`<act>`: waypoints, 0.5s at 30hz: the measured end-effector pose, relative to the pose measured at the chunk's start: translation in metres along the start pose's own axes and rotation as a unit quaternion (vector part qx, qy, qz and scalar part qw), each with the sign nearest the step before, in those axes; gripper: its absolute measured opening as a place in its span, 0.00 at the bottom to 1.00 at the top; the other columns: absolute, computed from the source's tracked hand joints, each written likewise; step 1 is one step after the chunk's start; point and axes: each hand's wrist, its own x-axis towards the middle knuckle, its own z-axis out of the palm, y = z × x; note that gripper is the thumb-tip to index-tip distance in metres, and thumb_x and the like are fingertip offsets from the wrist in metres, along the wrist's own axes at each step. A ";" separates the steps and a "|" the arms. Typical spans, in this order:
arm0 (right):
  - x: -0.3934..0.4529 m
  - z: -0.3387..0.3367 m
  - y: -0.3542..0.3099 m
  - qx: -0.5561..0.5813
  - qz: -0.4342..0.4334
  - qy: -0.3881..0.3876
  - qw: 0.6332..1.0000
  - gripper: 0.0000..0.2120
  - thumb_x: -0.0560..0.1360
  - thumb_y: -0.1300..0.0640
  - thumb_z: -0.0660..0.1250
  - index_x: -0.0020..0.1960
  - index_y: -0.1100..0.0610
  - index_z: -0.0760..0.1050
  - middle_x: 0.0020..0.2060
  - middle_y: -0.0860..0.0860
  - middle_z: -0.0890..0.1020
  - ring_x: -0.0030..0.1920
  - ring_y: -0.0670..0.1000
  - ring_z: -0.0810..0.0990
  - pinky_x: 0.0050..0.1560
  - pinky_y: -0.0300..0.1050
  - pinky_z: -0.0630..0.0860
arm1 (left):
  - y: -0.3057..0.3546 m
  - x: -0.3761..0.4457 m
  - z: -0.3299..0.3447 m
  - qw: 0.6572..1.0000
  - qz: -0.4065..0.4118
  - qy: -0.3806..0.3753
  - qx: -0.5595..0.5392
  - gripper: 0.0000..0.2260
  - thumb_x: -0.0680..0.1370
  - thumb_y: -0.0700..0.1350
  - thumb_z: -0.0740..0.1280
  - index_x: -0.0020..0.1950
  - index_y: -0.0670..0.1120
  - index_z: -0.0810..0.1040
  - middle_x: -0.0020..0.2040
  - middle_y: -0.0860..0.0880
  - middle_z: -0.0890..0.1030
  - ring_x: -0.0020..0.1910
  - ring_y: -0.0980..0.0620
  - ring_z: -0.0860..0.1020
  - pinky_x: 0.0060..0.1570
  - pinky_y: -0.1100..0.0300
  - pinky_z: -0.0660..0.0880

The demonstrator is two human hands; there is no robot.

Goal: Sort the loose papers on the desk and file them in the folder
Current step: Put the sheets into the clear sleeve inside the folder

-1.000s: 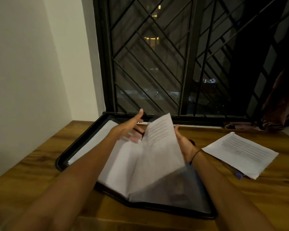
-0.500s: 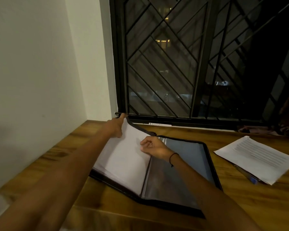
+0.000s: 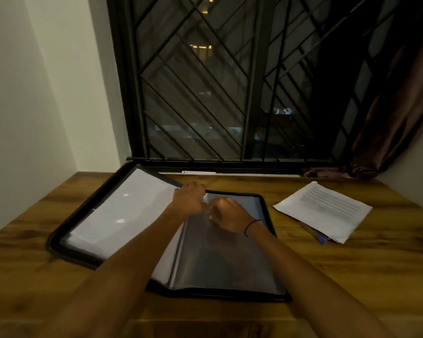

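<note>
A black zip folder [image 3: 55, 241] lies open on the wooden desk. Its left half shows white filed papers [image 3: 122, 211] in glossy sleeves. On the right half lies a dark, clear plastic sleeve [image 3: 225, 262]. My left hand [image 3: 189, 198] pinches the sleeve's top corner by the spine, fingers curled. Just right of it, my right hand [image 3: 226, 214] has its fingers curled at the same top edge and looks hazy, as if partly behind the plastic. A stack of loose printed papers [image 3: 325, 209] lies on the desk right of the folder, untouched.
A blue pen [image 3: 319, 237] pokes out from under the loose papers' near edge. A barred window [image 3: 205, 93] and its sill stand right behind the folder, a white wall [image 3: 34, 93] on the left, a curtain [image 3: 388, 118] at the far right.
The printed sheet I was turning now lies flat on the left half. My left hand came back from the far left corner to the spine. Both hands now meet at the right sleeve's top.
</note>
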 end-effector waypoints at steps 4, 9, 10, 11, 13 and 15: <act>-0.027 -0.028 0.035 -0.054 0.048 -0.012 0.997 0.02 0.76 0.54 0.68 0.48 0.52 0.79 0.48 0.51 0.84 0.49 0.54 0.82 0.50 0.54 0.80 | 0.034 0.014 0.021 0.996 0.029 -0.020 -0.079 0.20 0.77 0.55 0.69 0.67 0.51 0.75 0.67 0.47 0.76 0.65 0.45 0.75 0.61 0.51 0.75; -0.069 -0.072 0.080 -0.069 0.163 0.046 0.983 0.13 0.79 0.51 0.67 0.63 0.51 0.74 0.57 0.55 0.82 0.57 0.59 0.79 0.56 0.56 0.78 | 0.071 0.029 0.046 0.991 0.095 -0.033 -0.088 0.18 0.77 0.55 0.70 0.64 0.49 0.76 0.66 0.47 0.76 0.67 0.44 0.73 0.65 0.49 0.72; -0.075 -0.079 0.090 -0.087 0.183 0.067 0.977 0.13 0.79 0.52 0.66 0.63 0.52 0.73 0.58 0.56 0.81 0.59 0.60 0.78 0.58 0.57 0.77 | 0.078 0.031 0.049 0.989 0.106 -0.044 -0.088 0.19 0.78 0.56 0.70 0.65 0.50 0.75 0.66 0.47 0.75 0.68 0.44 0.72 0.65 0.47 0.72; -0.081 -0.087 0.099 -0.118 0.205 0.083 0.968 0.14 0.80 0.52 0.66 0.64 0.52 0.72 0.60 0.56 0.80 0.61 0.61 0.76 0.60 0.57 0.74 | 0.085 0.034 0.051 0.988 0.114 -0.053 -0.086 0.19 0.78 0.56 0.69 0.65 0.50 0.74 0.67 0.47 0.74 0.68 0.44 0.71 0.65 0.47 0.72; -0.089 -0.095 0.114 -0.167 0.252 0.071 0.951 0.21 0.78 0.48 0.67 0.68 0.54 0.69 0.65 0.58 0.76 0.66 0.62 0.72 0.65 0.59 0.70 | 0.099 0.039 0.056 0.987 0.123 -0.050 -0.091 0.18 0.79 0.56 0.68 0.65 0.51 0.74 0.67 0.48 0.73 0.68 0.45 0.70 0.65 0.47 0.72; -0.095 -0.095 0.122 -0.182 0.282 0.011 0.942 0.29 0.77 0.44 0.68 0.73 0.55 0.65 0.68 0.59 0.74 0.69 0.63 0.70 0.69 0.62 0.67 | 0.111 0.043 0.060 0.982 0.129 -0.039 -0.129 0.16 0.80 0.56 0.67 0.64 0.52 0.75 0.67 0.49 0.75 0.69 0.46 0.71 0.65 0.48 0.72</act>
